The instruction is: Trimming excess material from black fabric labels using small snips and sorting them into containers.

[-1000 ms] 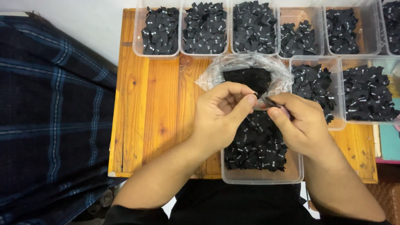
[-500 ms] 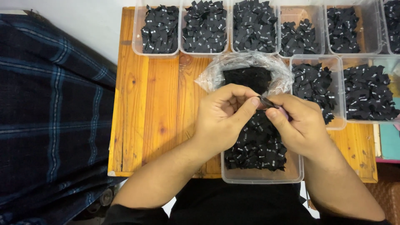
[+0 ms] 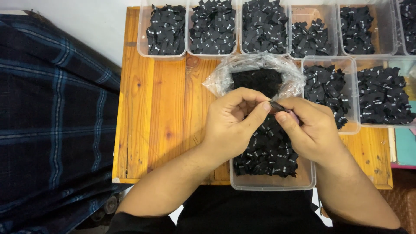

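While the two hands meet over the middle of the wooden table (image 3: 160,108), a small stack of black labels (image 3: 274,106) sits pinched between them: the left hand (image 3: 232,125) presses it with thumb and forefinger, the other fingers curled in, and the right hand (image 3: 314,130) grips the same stack from the 3 o'clock side, fingers closed around it. From where I stand, the stack hangs just above the near tub (image 3: 273,184), a clear box half full of loose labels.

To do this well, I'd judge the fingertips should stay close to the stack's edge so that single labels can be squared up or peeled off without the rest fanning out, and the hands should stay over the tub so any dropped piece lands in it.

At 12 o'clock from the hands lies an open clear plastic bag (image 3: 255,69) with more black pieces inside, touching the tub's far end. Beyond it a row of clear tubs (image 3: 212,28) runs along the table's far edge, each holding black labels, and two more tubs (image 3: 331,91) sit at 2 o'clock. The bag's crumpled rim stands nearest the fingers and could snag them. At 9 o'clock, off the table, lies dark plaid cloth (image 3: 52,125).
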